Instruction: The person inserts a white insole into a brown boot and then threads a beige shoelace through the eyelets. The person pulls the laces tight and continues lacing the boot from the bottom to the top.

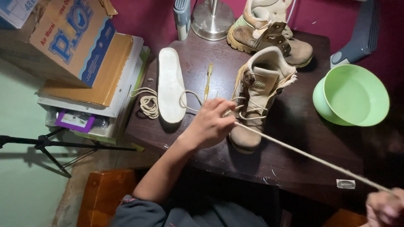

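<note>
A tan work boot [256,97] stands on the dark wooden table [290,155], toe toward me, partly unlaced. My left hand [209,123] pinches its beige lace [311,157] right beside the eyelets. The lace runs taut down to the bottom right, where my right hand [384,207] is closed on its end at the frame's corner. A second tan boot [269,31] stands behind the first. A white insole [171,85] lies to the left with a coiled lace [148,104] beside it.
A yellow toothbrush [208,80] lies between insole and boot. A green plastic bowl [352,96] sits at the right. Stacked cardboard boxes [80,46] stand left of the table, a metal lamp base [212,19] at the back, a tripod [50,145] on the floor.
</note>
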